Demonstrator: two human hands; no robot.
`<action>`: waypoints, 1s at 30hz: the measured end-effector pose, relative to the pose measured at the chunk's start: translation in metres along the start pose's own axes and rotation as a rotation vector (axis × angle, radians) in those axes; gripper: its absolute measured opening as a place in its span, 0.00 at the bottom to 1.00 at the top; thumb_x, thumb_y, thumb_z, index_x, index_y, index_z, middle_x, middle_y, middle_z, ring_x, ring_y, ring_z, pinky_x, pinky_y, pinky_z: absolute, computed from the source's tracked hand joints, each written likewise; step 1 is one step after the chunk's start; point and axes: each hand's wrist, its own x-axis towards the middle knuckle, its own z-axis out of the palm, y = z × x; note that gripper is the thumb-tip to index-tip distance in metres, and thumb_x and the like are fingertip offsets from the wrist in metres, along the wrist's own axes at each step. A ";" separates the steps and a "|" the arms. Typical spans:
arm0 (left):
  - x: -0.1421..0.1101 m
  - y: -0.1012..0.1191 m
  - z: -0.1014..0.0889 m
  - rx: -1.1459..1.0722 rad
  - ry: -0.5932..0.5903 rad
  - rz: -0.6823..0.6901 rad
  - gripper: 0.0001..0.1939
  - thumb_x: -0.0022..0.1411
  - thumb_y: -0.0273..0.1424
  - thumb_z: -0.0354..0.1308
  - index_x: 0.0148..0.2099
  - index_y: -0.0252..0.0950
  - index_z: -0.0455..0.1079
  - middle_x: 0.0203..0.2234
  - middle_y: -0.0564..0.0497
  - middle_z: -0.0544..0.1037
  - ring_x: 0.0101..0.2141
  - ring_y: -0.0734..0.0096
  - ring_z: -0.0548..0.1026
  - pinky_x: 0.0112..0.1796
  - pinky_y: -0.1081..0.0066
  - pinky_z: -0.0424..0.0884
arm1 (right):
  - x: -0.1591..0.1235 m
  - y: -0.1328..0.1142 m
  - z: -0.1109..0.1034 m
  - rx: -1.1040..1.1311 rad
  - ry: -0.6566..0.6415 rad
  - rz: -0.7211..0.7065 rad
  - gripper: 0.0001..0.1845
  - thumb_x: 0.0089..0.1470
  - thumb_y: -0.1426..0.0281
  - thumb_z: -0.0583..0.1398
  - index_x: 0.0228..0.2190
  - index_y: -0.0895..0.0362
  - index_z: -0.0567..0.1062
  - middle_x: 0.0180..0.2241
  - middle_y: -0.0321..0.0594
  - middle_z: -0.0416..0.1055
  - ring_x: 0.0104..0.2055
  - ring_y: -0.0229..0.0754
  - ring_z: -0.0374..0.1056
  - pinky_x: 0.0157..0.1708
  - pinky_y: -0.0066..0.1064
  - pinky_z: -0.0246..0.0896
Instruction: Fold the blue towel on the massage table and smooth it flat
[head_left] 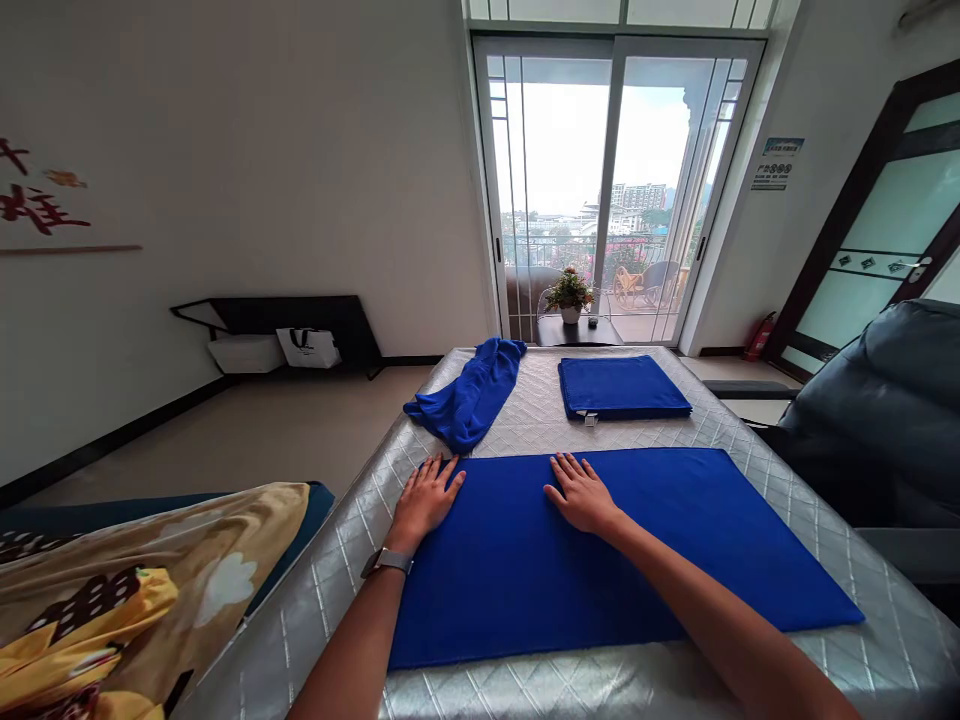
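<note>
A blue towel [525, 560] lies spread flat on a silvery quilted surface [330, 590], its long side running left to right. My left hand [429, 495] rests palm down on its far left corner, fingers stretched out. Farther right, near the far edge, my right hand [581, 492] presses flat on the cloth with its fingers spread. Just beyond my left hand sits a crumpled blue cloth [480, 395]. A folded blue stack [622, 385] with a small white tag lies at the back right, apart from both hands.
On the left, a patterned blanket [247, 540] and yellow fabric [112, 630] lie beside the surface. A dark padded chair [892, 400] stands close on the right. Past the far edge is a small table [577, 332] with a potted plant [570, 295], before glass sliding doors [555, 180].
</note>
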 end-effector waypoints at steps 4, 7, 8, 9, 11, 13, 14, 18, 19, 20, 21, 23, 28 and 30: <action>0.001 -0.001 0.001 -0.027 0.016 0.000 0.32 0.74 0.48 0.39 0.73 0.40 0.56 0.71 0.41 0.58 0.71 0.50 0.53 0.68 0.47 0.49 | -0.024 0.068 -0.010 -0.071 0.011 0.120 0.42 0.68 0.45 0.35 0.73 0.55 0.45 0.75 0.39 0.38 0.76 0.44 0.31 0.72 0.45 0.25; 0.001 -0.002 0.002 -0.031 0.021 0.004 0.32 0.74 0.47 0.39 0.73 0.40 0.56 0.72 0.41 0.58 0.71 0.51 0.53 0.68 0.48 0.48 | -0.054 0.148 -0.024 -0.147 0.044 0.287 0.41 0.68 0.47 0.36 0.73 0.55 0.46 0.75 0.39 0.39 0.76 0.44 0.33 0.72 0.45 0.28; 0.002 -0.002 0.001 -0.030 0.015 0.003 0.32 0.74 0.48 0.39 0.73 0.39 0.56 0.72 0.41 0.57 0.71 0.51 0.53 0.69 0.48 0.47 | -0.065 0.176 -0.028 -0.171 0.057 0.350 0.40 0.68 0.49 0.36 0.73 0.55 0.47 0.75 0.40 0.40 0.76 0.45 0.34 0.72 0.46 0.30; 0.002 -0.001 0.000 -0.030 0.006 -0.002 0.33 0.74 0.48 0.39 0.73 0.39 0.56 0.72 0.41 0.56 0.71 0.51 0.52 0.69 0.49 0.47 | -0.076 0.202 -0.032 -0.195 0.076 0.414 0.40 0.68 0.50 0.37 0.72 0.56 0.48 0.74 0.41 0.42 0.76 0.45 0.36 0.72 0.47 0.31; 0.002 -0.001 -0.002 -0.033 -0.016 -0.012 0.33 0.74 0.48 0.39 0.74 0.39 0.55 0.72 0.41 0.56 0.71 0.52 0.52 0.69 0.50 0.46 | -0.095 0.247 -0.037 -0.222 0.120 0.526 0.40 0.68 0.52 0.37 0.72 0.60 0.49 0.74 0.44 0.43 0.75 0.47 0.38 0.72 0.48 0.34; 0.002 0.000 -0.003 -0.037 -0.029 -0.022 0.33 0.74 0.48 0.39 0.74 0.40 0.54 0.73 0.42 0.55 0.72 0.52 0.51 0.69 0.50 0.47 | -0.107 0.275 -0.038 -0.222 0.148 0.587 0.40 0.67 0.54 0.37 0.72 0.62 0.49 0.74 0.46 0.43 0.75 0.47 0.38 0.72 0.47 0.35; 0.002 0.000 -0.004 -0.038 -0.029 -0.025 0.33 0.74 0.48 0.39 0.74 0.41 0.54 0.73 0.42 0.55 0.71 0.52 0.52 0.69 0.49 0.47 | -0.111 0.283 -0.037 -0.222 0.156 0.600 0.40 0.67 0.54 0.36 0.72 0.62 0.49 0.74 0.46 0.42 0.75 0.47 0.39 0.72 0.46 0.35; 0.002 0.000 -0.004 -0.036 -0.009 -0.020 0.32 0.74 0.46 0.41 0.74 0.40 0.55 0.72 0.41 0.56 0.71 0.51 0.53 0.69 0.49 0.47 | -0.113 0.289 -0.033 -0.235 0.164 0.621 0.40 0.67 0.55 0.36 0.72 0.61 0.48 0.74 0.44 0.41 0.75 0.47 0.38 0.72 0.46 0.34; 0.002 0.001 -0.004 -0.037 -0.005 -0.016 0.32 0.74 0.46 0.41 0.73 0.40 0.56 0.72 0.41 0.56 0.71 0.51 0.53 0.69 0.49 0.48 | -0.113 0.287 -0.033 -0.242 0.160 0.629 0.39 0.67 0.55 0.36 0.72 0.61 0.47 0.75 0.43 0.41 0.75 0.47 0.38 0.72 0.47 0.34; 0.001 0.001 -0.004 -0.038 -0.002 -0.013 0.31 0.74 0.46 0.41 0.73 0.40 0.56 0.72 0.41 0.57 0.71 0.51 0.53 0.68 0.48 0.48 | -0.112 0.284 -0.035 -0.254 0.151 0.639 0.39 0.67 0.55 0.36 0.72 0.60 0.47 0.75 0.42 0.41 0.75 0.48 0.38 0.72 0.49 0.34; 0.001 0.001 -0.004 -0.039 -0.001 -0.011 0.31 0.74 0.46 0.40 0.73 0.40 0.56 0.72 0.41 0.57 0.71 0.51 0.53 0.68 0.48 0.48 | -0.111 0.281 -0.037 -0.272 0.141 0.656 0.39 0.67 0.55 0.36 0.72 0.59 0.48 0.75 0.42 0.41 0.75 0.49 0.38 0.72 0.50 0.34; 0.001 0.001 -0.003 -0.039 -0.001 -0.011 0.31 0.74 0.46 0.40 0.73 0.40 0.56 0.72 0.41 0.57 0.71 0.51 0.53 0.68 0.48 0.48 | -0.108 0.269 -0.045 -0.337 0.134 0.700 0.37 0.67 0.57 0.38 0.72 0.59 0.52 0.74 0.44 0.44 0.75 0.51 0.39 0.72 0.53 0.33; 0.001 0.002 -0.002 -0.024 0.009 -0.007 0.33 0.74 0.48 0.39 0.73 0.39 0.56 0.72 0.41 0.58 0.71 0.51 0.54 0.68 0.48 0.48 | -0.087 0.175 -0.053 -0.419 0.210 0.589 0.35 0.68 0.64 0.38 0.69 0.66 0.58 0.72 0.53 0.49 0.75 0.52 0.40 0.72 0.51 0.28; 0.001 0.002 -0.001 -0.021 0.017 0.001 0.33 0.74 0.48 0.39 0.73 0.40 0.56 0.71 0.41 0.59 0.71 0.51 0.54 0.68 0.48 0.49 | -0.078 0.113 -0.043 -0.317 0.183 0.411 0.37 0.69 0.58 0.37 0.71 0.63 0.52 0.73 0.48 0.44 0.76 0.49 0.37 0.72 0.47 0.28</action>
